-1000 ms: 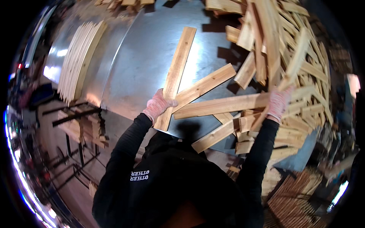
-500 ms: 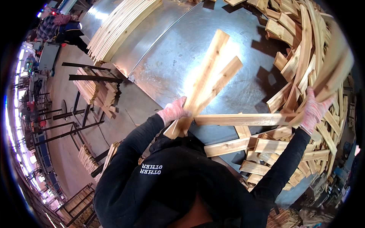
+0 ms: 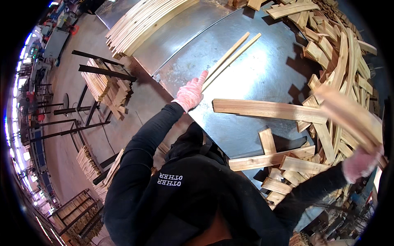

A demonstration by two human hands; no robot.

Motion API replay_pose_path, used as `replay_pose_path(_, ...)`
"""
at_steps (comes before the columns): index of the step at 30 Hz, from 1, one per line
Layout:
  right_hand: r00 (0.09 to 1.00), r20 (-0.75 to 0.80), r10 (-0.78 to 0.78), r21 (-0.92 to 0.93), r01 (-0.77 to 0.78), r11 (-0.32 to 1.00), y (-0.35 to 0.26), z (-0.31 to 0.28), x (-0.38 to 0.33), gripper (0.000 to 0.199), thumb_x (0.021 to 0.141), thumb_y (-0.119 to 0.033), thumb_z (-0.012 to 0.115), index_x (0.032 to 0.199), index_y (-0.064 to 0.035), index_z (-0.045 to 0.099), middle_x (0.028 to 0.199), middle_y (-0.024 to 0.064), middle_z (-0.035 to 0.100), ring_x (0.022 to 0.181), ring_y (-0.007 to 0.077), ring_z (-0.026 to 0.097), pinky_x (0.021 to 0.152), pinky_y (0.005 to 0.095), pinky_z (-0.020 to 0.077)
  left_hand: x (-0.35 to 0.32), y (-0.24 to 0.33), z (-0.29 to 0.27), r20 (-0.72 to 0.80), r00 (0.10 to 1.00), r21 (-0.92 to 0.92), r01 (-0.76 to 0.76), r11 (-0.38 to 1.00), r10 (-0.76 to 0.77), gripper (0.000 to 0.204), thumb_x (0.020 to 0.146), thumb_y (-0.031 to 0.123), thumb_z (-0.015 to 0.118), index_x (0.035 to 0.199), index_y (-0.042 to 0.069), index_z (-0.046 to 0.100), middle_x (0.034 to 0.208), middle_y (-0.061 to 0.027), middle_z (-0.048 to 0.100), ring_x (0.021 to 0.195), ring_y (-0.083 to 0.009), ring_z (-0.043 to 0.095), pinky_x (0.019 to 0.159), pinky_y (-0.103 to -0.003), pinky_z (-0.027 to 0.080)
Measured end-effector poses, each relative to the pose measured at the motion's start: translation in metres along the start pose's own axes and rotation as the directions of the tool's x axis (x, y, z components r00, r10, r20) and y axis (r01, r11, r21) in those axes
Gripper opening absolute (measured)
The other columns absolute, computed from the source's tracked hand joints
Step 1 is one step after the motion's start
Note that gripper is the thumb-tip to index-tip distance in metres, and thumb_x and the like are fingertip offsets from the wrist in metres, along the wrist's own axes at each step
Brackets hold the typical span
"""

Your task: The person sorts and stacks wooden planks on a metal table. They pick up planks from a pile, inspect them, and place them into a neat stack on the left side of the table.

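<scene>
Two narrow wooden boards (image 3: 226, 56) stand out side by side over the metal table, seen edge-on with a thin gap between them. Their near ends are in my left hand (image 3: 190, 92), which wears a pink-and-white glove and is closed on them, index finger lying along the wood. At the far right, my gloved right hand (image 3: 362, 165) grips the lower end of another wooden board (image 3: 351, 115), smeared by motion. Its fingers are partly hidden. Between my hands a longer board (image 3: 266, 110) lies across the table, its right end towards the heap.
A large jumbled heap of boards (image 3: 340, 61) covers the right side of the metal table (image 3: 188, 53). A neat stack of long boards (image 3: 150, 22) lies at the far left. Left of the table stands a black metal rack (image 3: 107, 73) with boards on it. Another board (image 3: 271, 158) lies near my body.
The two boards in my left hand have turned from flat-on to edge-on and lie nearly parallel. My right hand has swung outward to the right and nearer my body, with its board.
</scene>
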State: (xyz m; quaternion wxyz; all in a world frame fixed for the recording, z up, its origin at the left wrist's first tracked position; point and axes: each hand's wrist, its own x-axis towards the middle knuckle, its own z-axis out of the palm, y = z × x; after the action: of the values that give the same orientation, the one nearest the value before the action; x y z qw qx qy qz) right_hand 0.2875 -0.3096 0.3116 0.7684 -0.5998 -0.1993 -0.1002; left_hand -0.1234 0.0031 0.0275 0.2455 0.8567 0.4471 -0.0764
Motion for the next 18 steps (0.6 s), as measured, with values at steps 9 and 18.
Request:
replay_pose_path(9, 0.412, 0.365, 0.835, -0.355, -0.767, 0.534, 0.222, 0.212, -0.345, 0.052, 0.092, -0.032, 0.069, 0.131, -0.0005, 0.054, 0.113, 0.0125, 0.065, 0.098, 0.0201, 0.060, 0.088, 0.0328, 0.0491, 0.025, -0.039, -0.026, -0.025, 0.996, -0.203, -0.088, 0.975, 0.085, 0.067, 0.084, 0.037, 0.062, 0.143, 0.009, 0.045, 0.121, -0.0214, 0.065, 0.114, -0.0381, 0.062, 0.095, -0.047, 0.049)
replay_pose_path(18, 0.386, 0.283, 0.878, -0.872, -0.278, 0.403, 0.237, 0.260, -0.342, 0.075, 0.100, -0.052, 0.041, 0.148, 0.0054, 0.034, 0.125, 0.0343, 0.060, 0.119, 0.0462, 0.057, 0.102, 0.0449, 0.0447, -0.007, -0.025, -0.024, 0.080, 0.987, 0.008, -0.142, 0.990, 0.141, 0.122, 0.069, 0.066, 0.076, 0.155, 0.002, 0.019, 0.142, -0.0260, 0.046, 0.129, -0.0407, 0.048, 0.110, -0.045, 0.038)
